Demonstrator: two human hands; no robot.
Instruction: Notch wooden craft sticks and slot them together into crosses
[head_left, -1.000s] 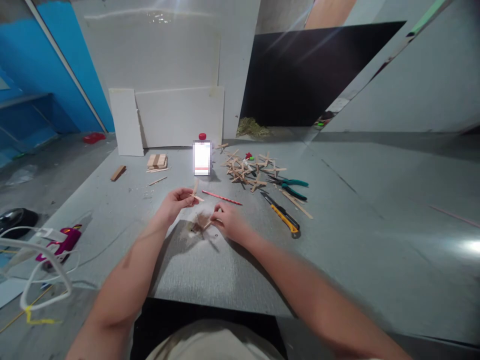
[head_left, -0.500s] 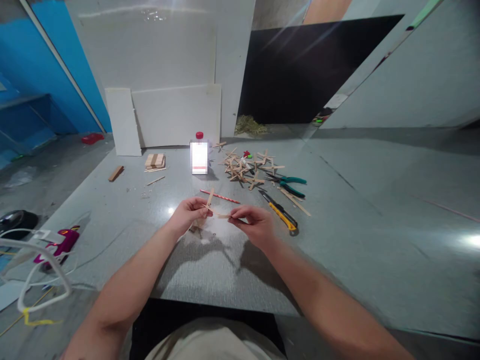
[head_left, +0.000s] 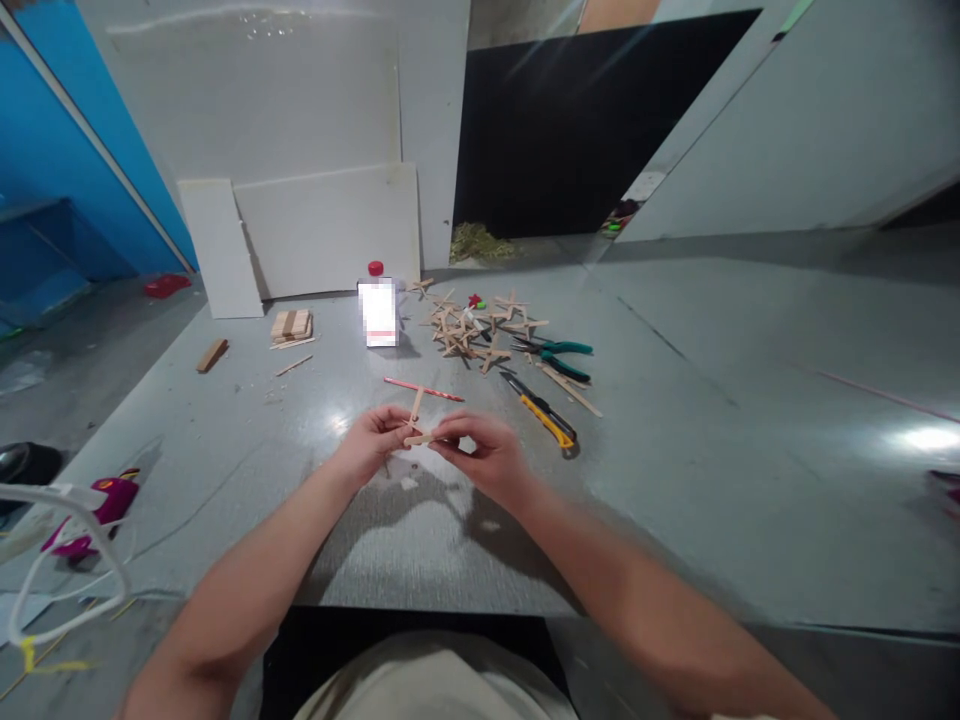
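Observation:
My left hand (head_left: 375, 440) pinches joined wooden sticks (head_left: 418, 405), one of which points up and away from me. The fingers of my right hand (head_left: 484, 448) are closed on a short wooden stick piece (head_left: 420, 439), whose tip reaches the fingertips of my left hand. Both hands are raised over the grey table (head_left: 375, 570), close together. Just beyond them lies a red patterned pencil (head_left: 427, 388). Past that is a pile of star-shaped wooden stick pieces (head_left: 465, 335).
Right of my hands lie a yellow cutter (head_left: 551, 420), green-handled pliers (head_left: 562, 355) and loose sticks (head_left: 574, 390). A red-capped bottle (head_left: 379, 310) stands behind. Bundled sticks (head_left: 291, 326), a wooden block (head_left: 212, 355) and a purple glue gun (head_left: 97, 515) are at left.
My right hand has moved closer to my left, bringing the short stick piece to the left fingertips. The view has shifted, so the table items appear further left.

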